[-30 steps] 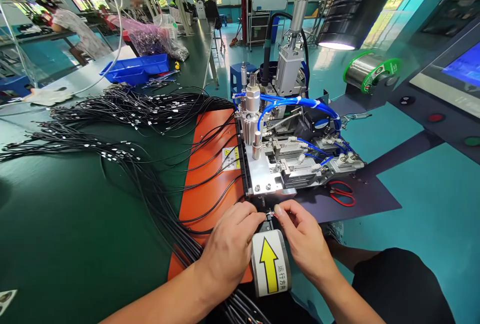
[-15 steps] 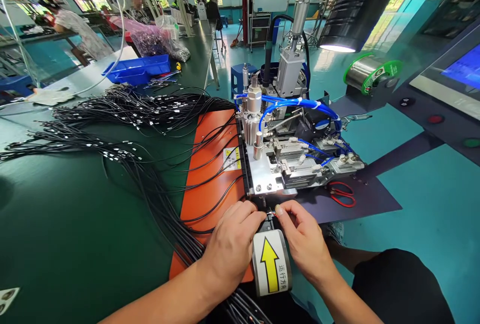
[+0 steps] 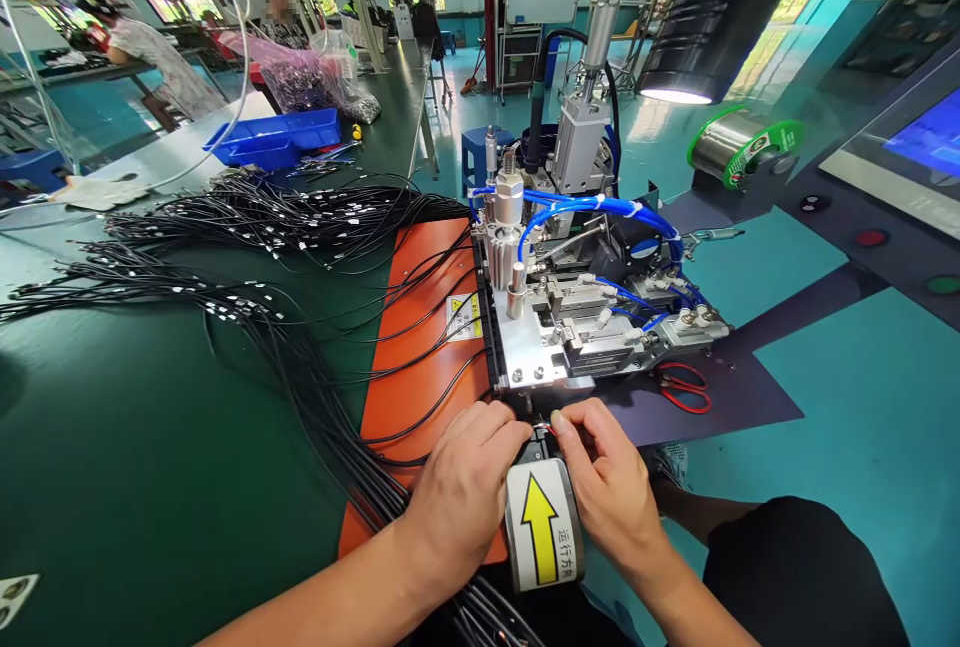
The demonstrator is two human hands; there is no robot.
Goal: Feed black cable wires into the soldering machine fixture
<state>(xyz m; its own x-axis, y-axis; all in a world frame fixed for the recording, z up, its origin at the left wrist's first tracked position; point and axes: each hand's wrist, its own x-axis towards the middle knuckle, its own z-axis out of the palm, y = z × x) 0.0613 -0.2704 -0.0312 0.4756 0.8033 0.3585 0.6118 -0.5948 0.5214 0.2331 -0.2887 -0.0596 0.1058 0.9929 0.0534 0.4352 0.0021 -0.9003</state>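
At the front end of the machine [image 3: 544, 383], both my hands are closed in a pinch around a cable end with thin red and white wires [image 3: 550, 429]. My left hand [image 3: 469, 477] has its thumb and fingers pressed together at the left side of the wires; the cable in its grip is mostly hidden. From the right, my right hand [image 3: 611, 482] pinches the fine wire tips between thumb and forefinger. A small dark holder [image 3: 535, 449] sits under the fingertips. Just below it is a white plate with a yellow arrow [image 3: 538, 527], between my wrists.
Black cables [image 3: 450, 397] cross the orange cover [image 3: 420, 327] on the left, with thick cable bundles [image 3: 300, 217] on the green table. Red-handled scissors [image 3: 686, 389] lie to the right. A solder wire spool [image 3: 739, 149] and a lamp [image 3: 697, 37] stand beyond. Two people are further back.
My right hand has turned very slightly at the wires. My left hand and the machine look the same.
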